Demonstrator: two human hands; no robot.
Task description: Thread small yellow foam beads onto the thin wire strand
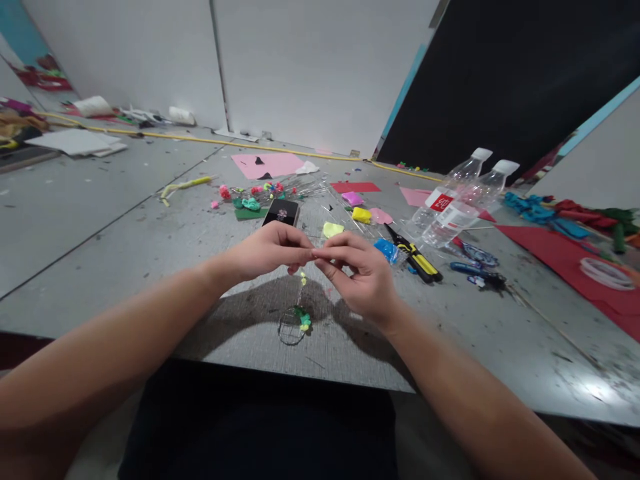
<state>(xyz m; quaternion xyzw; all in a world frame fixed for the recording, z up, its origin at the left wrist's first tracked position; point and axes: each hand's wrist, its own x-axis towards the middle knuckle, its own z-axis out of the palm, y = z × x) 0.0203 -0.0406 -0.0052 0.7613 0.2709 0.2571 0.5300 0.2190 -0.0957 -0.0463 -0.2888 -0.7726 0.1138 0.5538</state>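
Observation:
My left hand and my right hand meet fingertip to fingertip above the table. Both are closed in a pinch, and whatever lies between the fingers is too small or hidden to make out. Just below them is a small wire ring piece with a crossed wire grid, carrying green clay and yellow bits. From it a thin strand with pale yellow bits runs up toward my left fingers; whether it is held there I cannot tell. Behind my right fingers sits a pale yellow clay lump.
A black phone lies behind my left hand. Yellow-and-black pliers and a blue clay packet are to the right, near two clear plastic bottles. Red sheets lie far right; wires with coloured clay spread behind.

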